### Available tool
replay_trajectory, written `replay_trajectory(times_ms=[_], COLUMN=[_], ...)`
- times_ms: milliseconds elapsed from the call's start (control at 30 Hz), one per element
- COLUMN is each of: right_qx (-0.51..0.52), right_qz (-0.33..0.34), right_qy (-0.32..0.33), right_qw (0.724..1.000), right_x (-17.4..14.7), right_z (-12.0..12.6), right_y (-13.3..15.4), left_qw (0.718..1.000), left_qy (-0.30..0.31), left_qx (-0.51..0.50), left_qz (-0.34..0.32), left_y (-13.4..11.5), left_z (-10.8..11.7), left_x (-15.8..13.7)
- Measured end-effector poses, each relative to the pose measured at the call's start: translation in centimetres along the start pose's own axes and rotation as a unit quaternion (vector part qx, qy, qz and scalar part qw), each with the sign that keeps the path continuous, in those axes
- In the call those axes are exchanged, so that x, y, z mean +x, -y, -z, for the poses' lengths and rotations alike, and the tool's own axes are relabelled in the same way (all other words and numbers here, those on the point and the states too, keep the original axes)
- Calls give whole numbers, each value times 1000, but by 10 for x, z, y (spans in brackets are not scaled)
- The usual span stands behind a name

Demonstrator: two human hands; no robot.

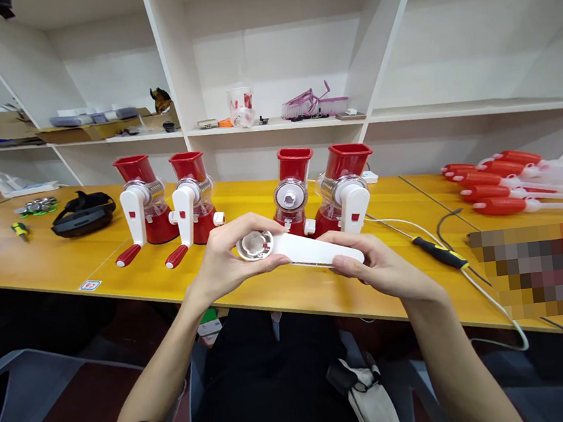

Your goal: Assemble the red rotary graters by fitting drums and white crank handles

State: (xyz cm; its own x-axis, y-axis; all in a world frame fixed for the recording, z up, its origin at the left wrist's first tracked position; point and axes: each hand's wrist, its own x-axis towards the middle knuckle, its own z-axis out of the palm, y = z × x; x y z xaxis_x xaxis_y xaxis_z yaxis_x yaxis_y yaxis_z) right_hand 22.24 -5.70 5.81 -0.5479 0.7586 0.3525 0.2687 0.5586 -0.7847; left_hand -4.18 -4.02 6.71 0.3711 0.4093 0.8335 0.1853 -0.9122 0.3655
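Between my two hands is a white crank handle (310, 248), held level above the front of the table. My left hand (230, 253) is closed around its round hollow end, thumb below and fingers above. The fingers of my right hand (372, 262) pinch the narrower end. Behind it stand red rotary graters: one with its drum end bare (290, 196), and one with a white crank fitted (344, 184), partly hidden by my right hand. To the left, another grater (192, 193) and a further grater (142, 199) carry white cranks with red grips.
On the right lie a yellow-black screwdriver (439, 252), a white cable and several red crank handles (500, 188). A black headset strap (84, 213), metal parts (38, 206) and a small yellow tool (20, 231) are at left. White shelves (277, 125) rise behind the yellow table (254, 292).
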Motion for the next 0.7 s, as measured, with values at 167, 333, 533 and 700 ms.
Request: replay_trajectory(times_ms=[167,333,533,700], right_qx=[30,48,63,45], right_qz=[-17,-22,-16,-36], right_qy=[19,11,17,16], right_qw=[999,999,998,998], right_x=[-2,-1,1,1], right_z=[0,-2,-1,3], right_y=[-5,-3,1,-3], left_qw=[998,996,997,999], left_qy=[-11,-12,-4,-18], left_qx=[-58,-83,-72,-37], left_qz=[7,26,17,1], left_y=[2,2,3,6], left_z=[-4,-3,0,-2], left_x=[-2,-1,1,-2])
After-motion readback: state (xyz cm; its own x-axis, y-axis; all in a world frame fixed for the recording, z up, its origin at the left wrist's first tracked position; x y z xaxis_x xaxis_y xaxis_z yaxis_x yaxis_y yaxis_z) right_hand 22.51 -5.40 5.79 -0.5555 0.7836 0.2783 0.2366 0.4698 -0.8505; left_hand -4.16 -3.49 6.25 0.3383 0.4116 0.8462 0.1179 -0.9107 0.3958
